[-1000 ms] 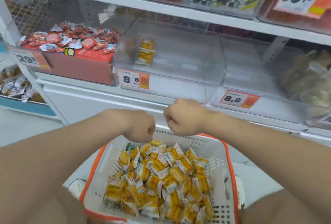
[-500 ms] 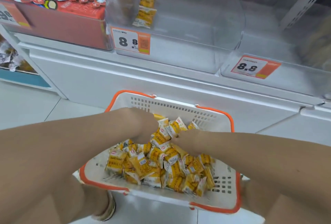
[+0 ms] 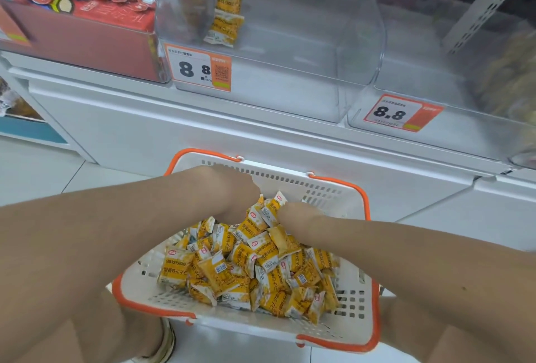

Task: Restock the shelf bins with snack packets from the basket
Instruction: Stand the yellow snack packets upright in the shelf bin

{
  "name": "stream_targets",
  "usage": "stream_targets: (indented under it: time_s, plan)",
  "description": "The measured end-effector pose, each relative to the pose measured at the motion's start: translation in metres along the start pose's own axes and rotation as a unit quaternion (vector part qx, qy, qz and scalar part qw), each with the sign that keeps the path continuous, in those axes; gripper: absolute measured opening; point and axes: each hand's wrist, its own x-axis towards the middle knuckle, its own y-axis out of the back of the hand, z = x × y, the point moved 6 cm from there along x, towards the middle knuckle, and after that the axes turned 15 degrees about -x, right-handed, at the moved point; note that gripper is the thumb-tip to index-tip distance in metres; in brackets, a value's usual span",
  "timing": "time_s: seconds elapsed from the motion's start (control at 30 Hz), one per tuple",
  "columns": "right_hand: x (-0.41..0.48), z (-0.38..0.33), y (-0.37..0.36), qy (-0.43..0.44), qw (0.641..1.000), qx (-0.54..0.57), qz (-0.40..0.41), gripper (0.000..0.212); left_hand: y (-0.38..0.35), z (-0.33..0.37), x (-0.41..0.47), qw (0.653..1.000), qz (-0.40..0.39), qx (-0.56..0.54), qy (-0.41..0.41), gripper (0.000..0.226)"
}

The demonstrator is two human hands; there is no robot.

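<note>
Two hands (image 3: 232,188) wrist-deep among crinkly yellow foil packets (image 3: 249,264) in slotted plastic basket (image 3: 352,316), fingers hidden.

one basket (image 3: 345,206), two hands (image 3: 232,188), two price tags (image 3: 200,71)

Single head-worn view, wide-angle, looking forward and steeply down from close above the basket (image 3: 359,209), which fills the lower centre. Both forearms enter from the bottom corners. The shelf (image 3: 203,119) and its clear bins (image 3: 290,43) cross the upper frame, near and curved by lens distortion.
</note>
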Motion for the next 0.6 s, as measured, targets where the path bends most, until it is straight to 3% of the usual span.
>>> stream_targets:
  time_s: [0.1,0.2,0.27,0.43,0.53,0.6]
  plan:
    - [-0.004,0.009,0.017,-0.021,0.996,0.054,0.070,0.031,0.002,-0.005,-0.001,1.000,-0.003,-0.024,0.004,0.027]
    - [-0.016,0.030,0.047,-0.058,0.974,0.167,0.140,0.014,0.012,-0.013,-0.004,1.000,-0.004,-0.004,0.004,0.033]
    - [-0.026,0.047,0.069,-0.084,0.946,0.251,0.190,0.016,0.025,-0.016,-0.010,0.999,0.016,-0.030,0.017,0.039]
    - [-0.076,0.082,0.119,-0.140,0.823,0.469,0.289,0.025,0.053,-0.018,-0.027,0.984,0.114,-0.139,0.008,0.061]
    - [-0.110,0.092,0.145,-0.146,0.747,0.569,0.312,0.018,0.073,-0.013,-0.049,0.946,0.217,-0.238,-0.029,0.074]
    - [-0.127,0.097,0.161,-0.134,0.696,0.632,0.313,0.017,0.086,-0.013,-0.066,0.908,0.296,-0.291,-0.048,0.068]
